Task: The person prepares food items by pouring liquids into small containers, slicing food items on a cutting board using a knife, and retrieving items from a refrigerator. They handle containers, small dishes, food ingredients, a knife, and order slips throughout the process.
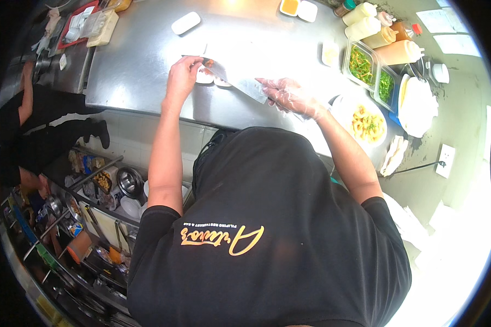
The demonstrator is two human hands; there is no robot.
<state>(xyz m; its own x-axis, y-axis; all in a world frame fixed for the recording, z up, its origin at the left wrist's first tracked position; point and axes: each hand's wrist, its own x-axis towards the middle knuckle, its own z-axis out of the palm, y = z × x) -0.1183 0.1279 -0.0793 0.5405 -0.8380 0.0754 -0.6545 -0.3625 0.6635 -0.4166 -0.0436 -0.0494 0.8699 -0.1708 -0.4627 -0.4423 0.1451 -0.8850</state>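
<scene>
On a steel counter [139, 69], my bare left hand [183, 75] touches the upper left end of a flat, shiny sheet or tray [239, 83]; its exact kind is unclear in the glare. My right hand [284, 94], in a clear plastic glove, is beside the sheet's lower right end, fingers partly bent; whether it grips is unclear. Small white dishes [205, 77] with reddish food lie partly beneath or behind the sheet, near my left fingers. To the right of my right hand stands a white plate [382, 137] of golden fried rings with green bits.
Squeeze bottles [362, 28], containers of cut vegetables [360, 65] and chopped greens [384, 86] line the right side. A white dish [186, 23] and sauce cups [289, 7] are farther back. Co-workers [28, 106] stand at the left, near a shelf with steel bowls [129, 182].
</scene>
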